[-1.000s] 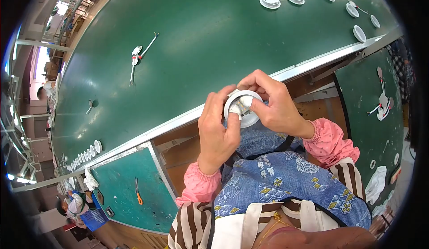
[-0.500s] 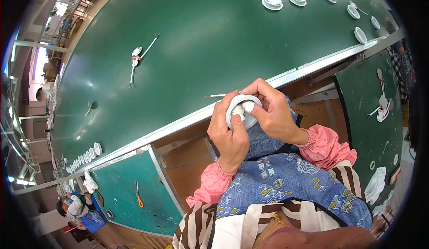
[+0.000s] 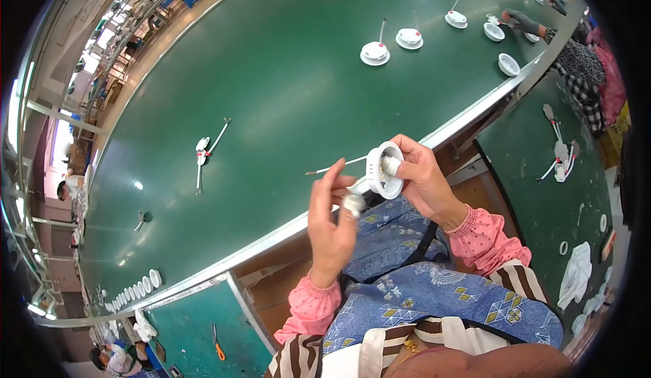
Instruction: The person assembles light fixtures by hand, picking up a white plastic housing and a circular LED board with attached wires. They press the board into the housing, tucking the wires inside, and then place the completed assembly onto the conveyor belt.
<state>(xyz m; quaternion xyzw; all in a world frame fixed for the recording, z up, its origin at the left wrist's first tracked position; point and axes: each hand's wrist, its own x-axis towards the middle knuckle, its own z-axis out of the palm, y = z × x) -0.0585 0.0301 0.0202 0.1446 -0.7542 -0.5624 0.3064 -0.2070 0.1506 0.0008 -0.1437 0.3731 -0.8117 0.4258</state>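
Note:
My right hand point(image 3: 426, 183) grips a white round lamp housing point(image 3: 374, 172), its wrapped thumb inside the ring and the fingers behind. The housing is tilted with its open face to the right. A thin white cable point(image 3: 342, 165) runs out from it to the left, over the table edge. Just left of the housing, my left hand point(image 3: 331, 232) is raised with fingers apart and apparently holds nothing. Its thumb tip, covered in white, is smeared by motion.
The green table point(image 3: 271, 141) has a white driver with leads point(image 3: 202, 154), a row of white rings point(image 3: 139, 288) and several lamp housings point(image 3: 375, 54). Scissors point(image 3: 217, 343) lie on a lower board. A co-worker's arm point(image 3: 525, 22) reaches in at the upper right.
My left hand has let go of the housing and moved left and down. My right hand keeps the housing, now turned more sideways. The view has shifted, so the table things appear lower.

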